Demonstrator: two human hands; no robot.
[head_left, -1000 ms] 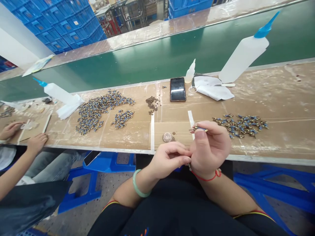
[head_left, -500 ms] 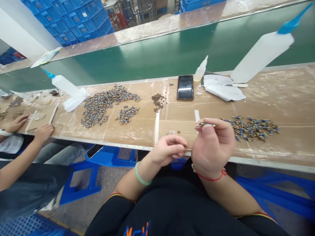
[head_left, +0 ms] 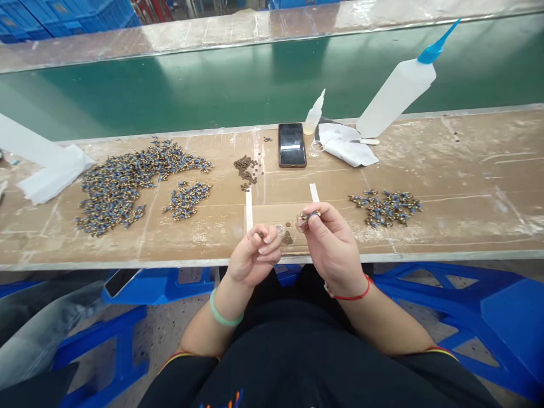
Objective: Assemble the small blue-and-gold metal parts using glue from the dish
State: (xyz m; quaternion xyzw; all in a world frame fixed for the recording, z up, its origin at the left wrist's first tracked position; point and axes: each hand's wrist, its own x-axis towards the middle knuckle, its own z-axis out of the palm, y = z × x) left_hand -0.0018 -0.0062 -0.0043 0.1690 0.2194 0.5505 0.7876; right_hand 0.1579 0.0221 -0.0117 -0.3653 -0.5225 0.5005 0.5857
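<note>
My left hand (head_left: pixel 255 255) is closed, pinching a small brown disc (head_left: pixel 260 234) between thumb and fingertips. To its right, my right hand (head_left: pixel 334 246) grips a small gold-and-blue metal piece (head_left: pixel 313 215) at its fingertips. The two hands are apart, above the front edge of the bench. Between them lie a clear round dish (head_left: pixel 280 230) and a little patch of brown bits (head_left: pixel 288 238) on a cardboard sheet (head_left: pixel 276 213). More brown discs (head_left: pixel 245 169) are heaped farther back.
A large heap of gold-and-blue pieces (head_left: pixel 123 184) and a smaller one (head_left: pixel 187 200) lie left; another pile (head_left: pixel 387 208) lies right. Behind are a phone (head_left: pixel 292 145), a small dropper bottle (head_left: pixel 314 114), a large white bottle (head_left: pixel 397 95) and a white cloth (head_left: pixel 346 144). Blue stools (head_left: pixel 510 317) stand below.
The view has swung right and levelled. My left hand has rolled so its fingers face up, showing the disc, and the hands are farther apart. My right hand keeps its piece.
</note>
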